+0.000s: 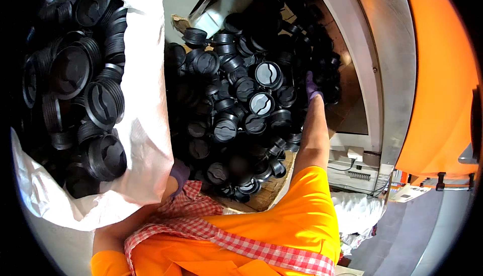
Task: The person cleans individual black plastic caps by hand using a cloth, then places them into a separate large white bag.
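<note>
A large heap of round black plastic caps (245,89) with ribbed sides lies in front of me, several with grey slotted faces turned up. At the right edge of the heap is my right hand (314,87) in a purple glove, reaching in among dark caps. Most of its fingers are lost in shadow, so its grip cannot be made out. My left hand (179,174), also gloved in purple, is low beside the white woven sack (146,100), between sack and heap. Its fingers are hidden. More black caps (70,72), some larger, fill the open sack at left.
A brown cardboard edge (274,188) shows under the heap's near side. To the right stands a machine with a pale curved frame (370,49) and an orange panel (440,74). Cables (347,168) and crumpled white cloth (357,213) are below it.
</note>
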A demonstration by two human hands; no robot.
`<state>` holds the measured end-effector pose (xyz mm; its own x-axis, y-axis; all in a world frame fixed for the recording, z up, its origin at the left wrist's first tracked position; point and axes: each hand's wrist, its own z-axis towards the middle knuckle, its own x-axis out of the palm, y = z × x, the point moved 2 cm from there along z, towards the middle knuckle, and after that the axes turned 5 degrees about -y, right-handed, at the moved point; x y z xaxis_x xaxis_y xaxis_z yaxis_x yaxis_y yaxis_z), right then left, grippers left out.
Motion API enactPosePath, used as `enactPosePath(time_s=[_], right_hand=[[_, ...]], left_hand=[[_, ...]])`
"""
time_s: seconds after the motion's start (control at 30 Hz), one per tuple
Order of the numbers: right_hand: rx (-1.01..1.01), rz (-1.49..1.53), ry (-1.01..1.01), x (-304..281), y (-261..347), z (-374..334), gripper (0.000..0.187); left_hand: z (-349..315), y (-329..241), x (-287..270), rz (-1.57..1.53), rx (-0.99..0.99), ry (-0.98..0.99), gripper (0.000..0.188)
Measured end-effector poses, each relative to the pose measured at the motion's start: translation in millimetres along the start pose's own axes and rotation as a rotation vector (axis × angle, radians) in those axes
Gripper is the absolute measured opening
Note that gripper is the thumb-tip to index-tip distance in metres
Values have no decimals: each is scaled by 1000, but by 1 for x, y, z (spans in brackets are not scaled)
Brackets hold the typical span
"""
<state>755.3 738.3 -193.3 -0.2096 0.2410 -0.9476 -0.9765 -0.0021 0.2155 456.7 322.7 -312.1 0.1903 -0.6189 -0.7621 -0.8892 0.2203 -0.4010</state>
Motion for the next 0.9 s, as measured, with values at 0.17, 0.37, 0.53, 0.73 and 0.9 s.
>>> enactPosePath(time_s=[0.17, 0.37, 0.53, 0.73, 0.9], right_hand=[[27, 401, 706, 11, 88, -72, 82], [-258, 85, 687, -27, 158, -142, 80], [-497, 319, -1, -72, 160, -189, 47], [-210, 317, -424, -102, 52, -231, 42], [534, 73, -194, -62, -68, -226, 80]], left_hand=[[9, -5, 16, 85, -2, 54, 45], [-27, -16, -8, 260, 67, 91, 33], [-92, -17, -4, -22, 186, -495, 43], [-165, -13, -3, -408, 192, -792, 39], [-181, -4, 10, -200, 69, -904, 40]])
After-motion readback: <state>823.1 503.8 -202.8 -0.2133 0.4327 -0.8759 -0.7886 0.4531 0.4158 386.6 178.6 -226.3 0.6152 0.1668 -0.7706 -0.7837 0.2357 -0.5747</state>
